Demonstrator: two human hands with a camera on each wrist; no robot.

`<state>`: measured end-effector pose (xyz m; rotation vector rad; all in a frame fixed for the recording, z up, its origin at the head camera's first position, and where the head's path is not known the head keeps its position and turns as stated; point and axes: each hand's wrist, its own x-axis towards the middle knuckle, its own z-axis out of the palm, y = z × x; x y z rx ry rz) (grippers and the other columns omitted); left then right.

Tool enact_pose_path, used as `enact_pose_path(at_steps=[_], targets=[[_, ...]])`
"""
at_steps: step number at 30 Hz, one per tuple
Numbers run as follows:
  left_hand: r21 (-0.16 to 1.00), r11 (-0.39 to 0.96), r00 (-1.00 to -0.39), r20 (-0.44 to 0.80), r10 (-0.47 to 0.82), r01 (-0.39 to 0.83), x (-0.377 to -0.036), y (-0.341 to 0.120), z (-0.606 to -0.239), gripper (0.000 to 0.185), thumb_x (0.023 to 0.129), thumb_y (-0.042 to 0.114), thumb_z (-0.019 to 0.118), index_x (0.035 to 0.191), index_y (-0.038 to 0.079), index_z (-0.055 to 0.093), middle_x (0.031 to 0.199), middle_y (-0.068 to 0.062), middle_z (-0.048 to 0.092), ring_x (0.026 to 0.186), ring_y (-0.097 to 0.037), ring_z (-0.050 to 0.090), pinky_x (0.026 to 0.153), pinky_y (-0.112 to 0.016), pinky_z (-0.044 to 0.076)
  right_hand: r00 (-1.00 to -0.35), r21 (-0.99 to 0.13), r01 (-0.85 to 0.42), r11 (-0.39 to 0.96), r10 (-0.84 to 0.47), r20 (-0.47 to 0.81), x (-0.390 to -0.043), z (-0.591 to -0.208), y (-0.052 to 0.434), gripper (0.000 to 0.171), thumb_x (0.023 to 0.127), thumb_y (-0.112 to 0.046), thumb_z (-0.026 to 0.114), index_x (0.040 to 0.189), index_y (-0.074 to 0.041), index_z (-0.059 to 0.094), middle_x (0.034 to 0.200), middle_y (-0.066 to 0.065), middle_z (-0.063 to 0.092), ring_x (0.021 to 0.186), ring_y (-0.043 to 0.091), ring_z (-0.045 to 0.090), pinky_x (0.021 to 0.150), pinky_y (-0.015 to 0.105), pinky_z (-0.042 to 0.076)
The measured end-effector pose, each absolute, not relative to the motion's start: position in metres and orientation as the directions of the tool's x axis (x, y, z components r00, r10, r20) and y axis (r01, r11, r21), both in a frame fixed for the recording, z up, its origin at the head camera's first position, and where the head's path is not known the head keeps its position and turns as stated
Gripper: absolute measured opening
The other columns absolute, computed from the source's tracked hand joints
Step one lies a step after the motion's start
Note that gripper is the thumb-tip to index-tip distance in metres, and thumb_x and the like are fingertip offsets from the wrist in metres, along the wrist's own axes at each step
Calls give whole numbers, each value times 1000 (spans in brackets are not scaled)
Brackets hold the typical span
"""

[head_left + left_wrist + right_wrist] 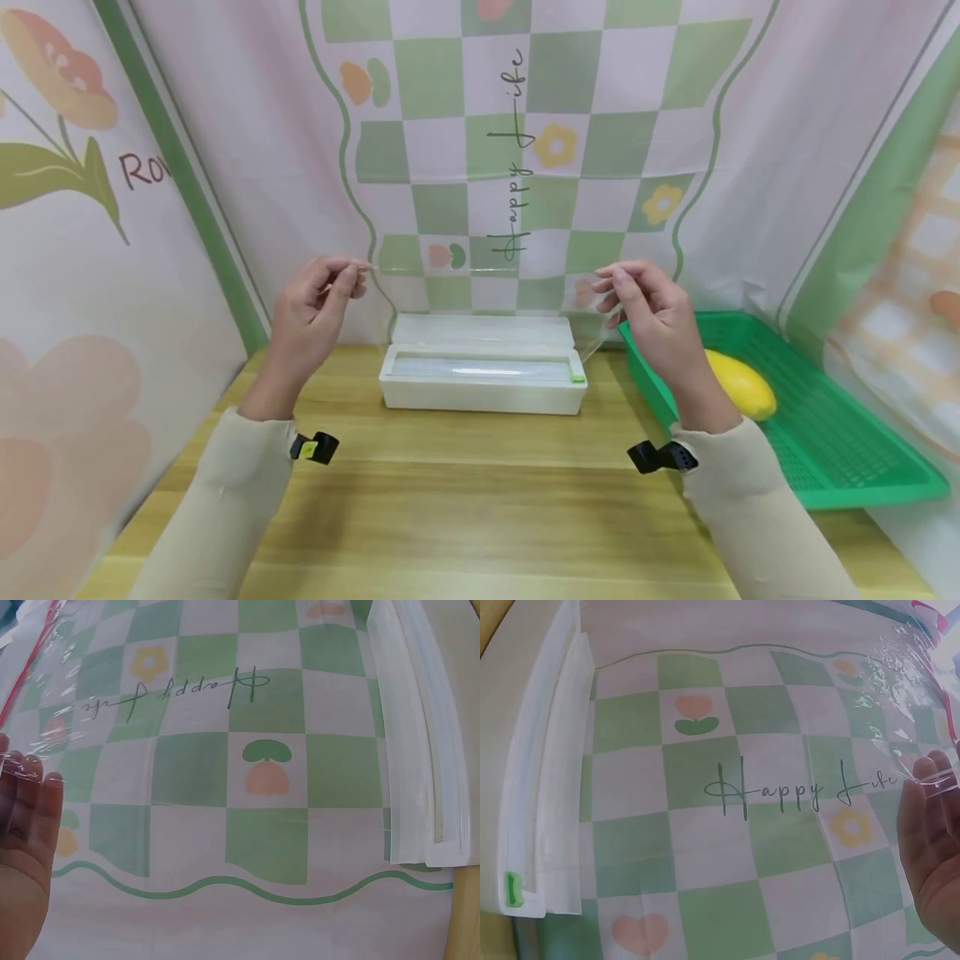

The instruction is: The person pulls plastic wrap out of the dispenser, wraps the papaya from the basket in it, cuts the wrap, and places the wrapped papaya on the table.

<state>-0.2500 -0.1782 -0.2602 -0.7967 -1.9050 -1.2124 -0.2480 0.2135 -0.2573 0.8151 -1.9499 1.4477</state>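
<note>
A sheet of clear cling film (487,292) stretches up from a white dispenser box (483,387) at the back of the wooden table. My left hand (341,279) pinches the film's upper left corner, raised above the box. My right hand (626,287) pinches the upper right corner at the same height. In the left wrist view the wrinkled film (52,697) with a red edge lies over my fingers (30,787). The right wrist view shows crinkled film (900,682) over my fingers (930,817) and the box (540,787) with its green slider (511,889).
A green plastic basket (840,450) stands at the right with a yellow fruit (738,383) in it. Patterned cloth with a green checkerboard (525,142) hangs behind and at both sides. The wooden tabletop (465,508) runs toward me.
</note>
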Motion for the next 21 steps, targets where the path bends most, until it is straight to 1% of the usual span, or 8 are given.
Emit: enact_pose_path(at_steps=[5,8,15,21], targets=[[485,337,-547,829,117,807,-248,-177,-263,21,105,3,48,115,0,66,96,-9,62,87,-20,61,79,-23,56,-628,-594,-775,215,-151,764,-244,-263,216,22,106,-1,44,114,10,61,99,8,68,78,18,62,62,21,52],[497,325,-554,825,112,805,-247,-177,-265,21,105,3,48,115,0,66,94,-9,62,85,-20,62,78,-23,56,-626,-596,-778,198,-158,764,-241,-267,217,22,105,0,44,114,11,61,98,8,68,76,17,62,62,20,52],[516,328,-582,800,144,791,-246,-178,-273,21,106,4,48,116,1,65,93,-6,63,80,-15,62,64,-23,57,-623,-603,-782,159,-174,762,-236,-275,219,22,105,2,43,115,11,61,98,7,68,73,18,61,61,21,53],[512,315,-580,795,177,799,-244,-179,-281,20,105,0,48,114,-1,65,88,-4,63,74,-19,62,60,-24,57,-640,-614,-768,184,-189,745,-229,-282,221,23,106,2,42,115,7,61,98,5,67,72,18,61,57,22,52]])
